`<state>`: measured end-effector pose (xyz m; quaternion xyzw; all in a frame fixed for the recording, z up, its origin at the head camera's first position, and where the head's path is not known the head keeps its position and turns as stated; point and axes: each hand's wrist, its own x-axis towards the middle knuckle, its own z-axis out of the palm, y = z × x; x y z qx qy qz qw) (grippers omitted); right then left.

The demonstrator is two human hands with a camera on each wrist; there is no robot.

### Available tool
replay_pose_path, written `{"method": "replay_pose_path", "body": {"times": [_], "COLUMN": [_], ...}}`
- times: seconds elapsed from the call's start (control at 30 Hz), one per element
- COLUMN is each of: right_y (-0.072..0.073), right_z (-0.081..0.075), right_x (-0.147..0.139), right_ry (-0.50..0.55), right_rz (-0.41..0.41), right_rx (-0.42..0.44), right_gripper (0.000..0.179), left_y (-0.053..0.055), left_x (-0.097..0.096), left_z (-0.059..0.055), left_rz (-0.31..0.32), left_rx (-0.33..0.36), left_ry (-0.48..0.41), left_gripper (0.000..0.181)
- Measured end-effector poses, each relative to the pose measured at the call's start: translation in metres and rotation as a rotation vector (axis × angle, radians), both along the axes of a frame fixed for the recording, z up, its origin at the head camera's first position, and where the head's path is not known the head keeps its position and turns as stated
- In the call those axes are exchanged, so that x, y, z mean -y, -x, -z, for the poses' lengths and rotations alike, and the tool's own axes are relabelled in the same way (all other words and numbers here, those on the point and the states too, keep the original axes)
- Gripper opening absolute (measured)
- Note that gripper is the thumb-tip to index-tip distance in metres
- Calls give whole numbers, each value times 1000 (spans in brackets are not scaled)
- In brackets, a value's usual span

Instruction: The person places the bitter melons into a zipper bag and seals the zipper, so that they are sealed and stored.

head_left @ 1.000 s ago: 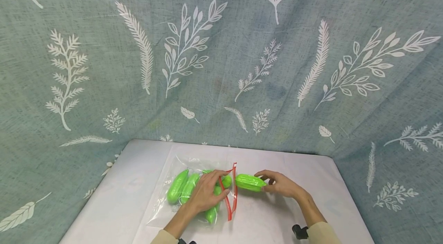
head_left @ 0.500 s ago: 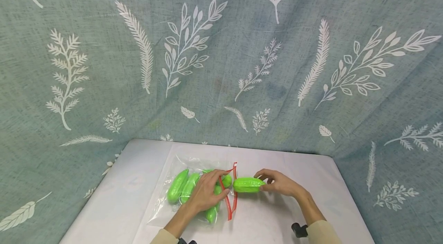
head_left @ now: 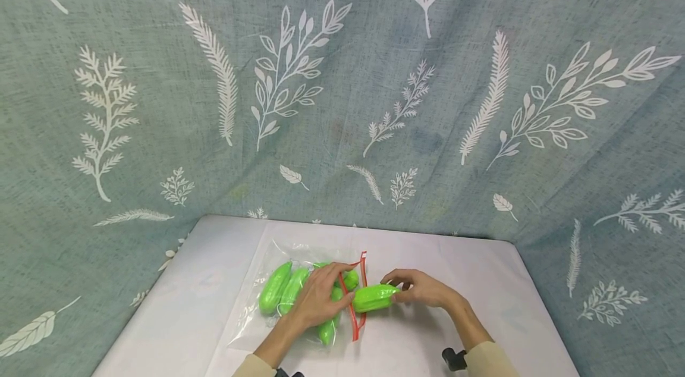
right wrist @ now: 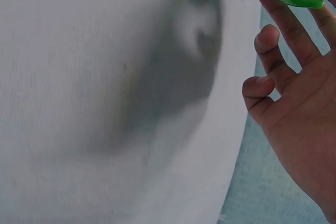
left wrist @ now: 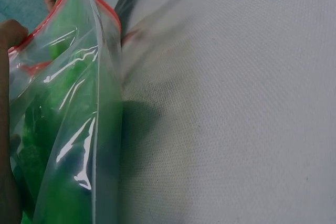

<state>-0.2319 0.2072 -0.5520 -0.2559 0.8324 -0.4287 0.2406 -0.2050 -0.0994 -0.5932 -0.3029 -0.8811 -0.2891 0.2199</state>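
A clear zip bag with a red zip edge lies on the table, its mouth toward the right. Several bright green toy cucumbers show through its plastic. My left hand lies over the bag and holds its mouth apart, thumb and fingers at the red zip; in the left wrist view a finger hooks over that edge. With thumb and fingertips my right hand pinches the pointed end of another ridged toy cucumber. Its blunt end overlaps the bag's mouth beside my left thumb. In the right wrist view my lower fingers curl off it.
Under the bag is a table with a white cover. A grey-green curtain with white leaf prints hangs behind it and at both sides. Black wrist mounts sit by the beige sleeves.
My right hand has moved left and a little nearer with the toy cucumber, from beside the zip edge to overlapping the bag's mouth, and the cucumber has tilted. The left hand keeps its place.
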Motion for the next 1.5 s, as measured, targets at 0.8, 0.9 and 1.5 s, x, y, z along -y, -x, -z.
{"method": "replay_pose_path", "body": {"times": [0.8, 0.9, 1.5], "right_y": [-4, -5, -3], "right_z": [13, 11, 10], "right_x": [28, 30, 38], "right_ry": [-28, -46, -84], "right_rz": [-38, -35, -39], "right_rx": [-52, -59, -77], "right_gripper": [37, 37, 41], "left_y": [-1, -1, 0], "left_x": [-1, -1, -2], "left_z": [1, 1, 1], "left_rz": [10, 6, 9], "left_rx": [17, 21, 25], "left_ry": [-22, -16, -14], "left_gripper": [62, 62, 61]}}
